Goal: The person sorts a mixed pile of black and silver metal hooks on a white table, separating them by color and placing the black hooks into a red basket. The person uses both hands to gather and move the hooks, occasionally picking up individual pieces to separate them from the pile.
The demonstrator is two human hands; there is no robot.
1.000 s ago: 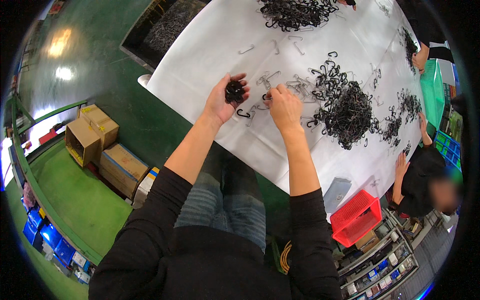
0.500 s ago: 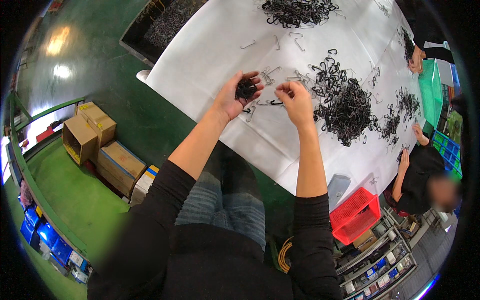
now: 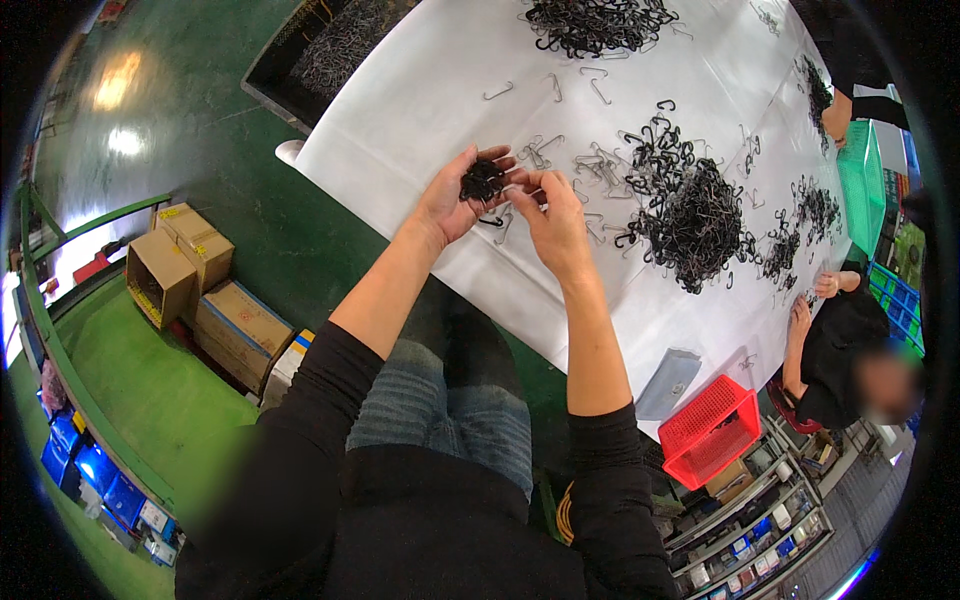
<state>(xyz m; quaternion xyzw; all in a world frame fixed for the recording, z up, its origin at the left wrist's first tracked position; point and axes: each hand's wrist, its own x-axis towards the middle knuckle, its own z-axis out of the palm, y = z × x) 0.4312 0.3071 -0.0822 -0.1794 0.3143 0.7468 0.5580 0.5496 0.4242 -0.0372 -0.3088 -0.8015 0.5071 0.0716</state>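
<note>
Far left, brown cardboard boxes [image 3: 225, 330], flat-sided, are being borne by a green surface. Beside the table, a dark crate [image 3: 266, 94] is being occupied by tangled grey hooks. White, smooth, faintly creased sheeting [image 3: 390, 150] is being used as the table cover.

Above it, a clump of black hooks [image 3: 482, 182] is being cradled in the left hand [image 3: 448, 200], palm up, fingers curved and slightly parted. No single long axis can be told in the clump. Beyond, a silver hook [image 3: 498, 91] is lying crosswise, its long axis rising slightly rightward.

The right hand [image 3: 556, 220] is being held beside the left fingertips, thumb and forefinger close together; whether anything is being pinched cannot be told. Thin, wiry silver hooks [image 3: 602, 168] are lying crisscrossed further right. Next, the main pile [image 3: 700, 228] is being formed of black hooks with thicker rounded bends, pointing every way; its long axis is running from the far side to the near. A red perforated plastic basket [image 3: 710, 430] is being kept near the table edge.
</note>
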